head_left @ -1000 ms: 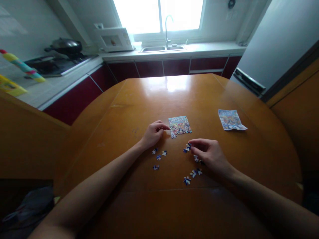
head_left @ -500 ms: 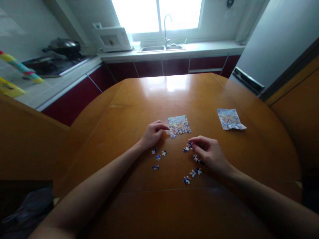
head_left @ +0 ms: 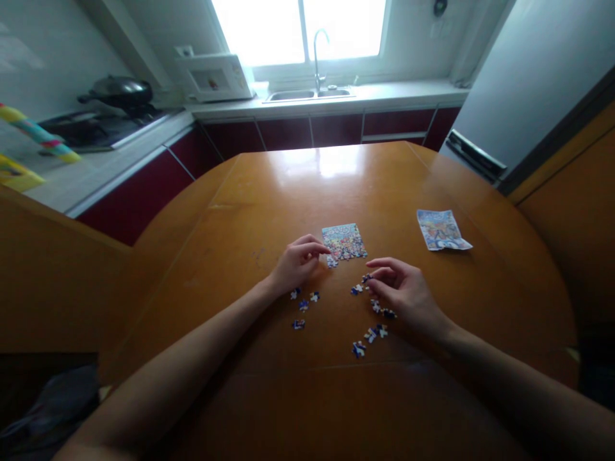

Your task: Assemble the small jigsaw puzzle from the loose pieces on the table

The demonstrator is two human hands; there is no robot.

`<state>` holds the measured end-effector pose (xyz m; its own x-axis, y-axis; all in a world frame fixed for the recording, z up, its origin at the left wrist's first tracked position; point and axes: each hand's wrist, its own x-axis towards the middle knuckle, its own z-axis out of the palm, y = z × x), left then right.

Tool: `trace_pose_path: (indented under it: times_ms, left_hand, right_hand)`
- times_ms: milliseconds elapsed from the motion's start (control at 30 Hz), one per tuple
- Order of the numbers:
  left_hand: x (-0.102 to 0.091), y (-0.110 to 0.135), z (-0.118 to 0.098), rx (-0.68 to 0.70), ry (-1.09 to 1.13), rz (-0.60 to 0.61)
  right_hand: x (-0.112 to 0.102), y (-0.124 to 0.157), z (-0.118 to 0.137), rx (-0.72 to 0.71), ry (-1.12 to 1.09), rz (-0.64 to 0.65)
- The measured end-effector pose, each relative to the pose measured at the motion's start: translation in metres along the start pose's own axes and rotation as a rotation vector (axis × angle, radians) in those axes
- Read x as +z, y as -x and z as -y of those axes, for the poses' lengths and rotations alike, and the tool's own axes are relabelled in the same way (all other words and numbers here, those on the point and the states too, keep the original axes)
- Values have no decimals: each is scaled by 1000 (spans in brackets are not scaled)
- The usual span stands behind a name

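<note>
A partly joined jigsaw puzzle [head_left: 344, 241] lies flat mid-table, its lower edge jagged. My left hand [head_left: 298, 262] rests at its lower left corner, index finger stretched out to the edge and the other fingers loosely bent; nothing shows in it. My right hand [head_left: 401, 288] hovers below the puzzle's right side, with thumb and index finger apart. By the thumb tip lies a blue-and-white puzzle piece [head_left: 366, 278], with another piece [head_left: 356, 289] beside it. Several more loose pieces lie nearer me, such as a dark blue one [head_left: 298, 324] on the left and one [head_left: 359, 349] on the right.
A creased picture sheet [head_left: 442, 230] lies on the right of the wooden table [head_left: 269, 198]. Beyond the table are a counter with a sink [head_left: 293, 95], a white microwave [head_left: 218, 78] and a wok [head_left: 120, 91] on the stove. A fridge [head_left: 519, 83] stands at right.
My right thumb and index finger have parted above the small piece, and the index finger has lifted slightly. My left hand stays at the puzzle's corner. The view has shifted slightly.
</note>
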<state>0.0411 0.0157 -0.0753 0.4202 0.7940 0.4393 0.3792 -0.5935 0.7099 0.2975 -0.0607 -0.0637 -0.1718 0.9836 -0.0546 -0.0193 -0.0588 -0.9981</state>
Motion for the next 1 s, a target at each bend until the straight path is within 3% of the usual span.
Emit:
trace_pose_path:
  times_ms: [100, 300, 800, 1000]
  left_hand:
    - [4, 2, -20, 181, -20, 139]
    - [11, 9, -40, 279, 12, 323]
    - [19, 15, -41, 283, 42, 295]
    - [18, 14, -43, 253, 50, 275]
  right_hand:
    - [-1, 0, 1, 10, 3, 69]
    - [0, 0, 0, 0, 80, 174]
    - [0, 2, -4, -43, 167, 280]
    - [0, 1, -2, -158, 235, 203]
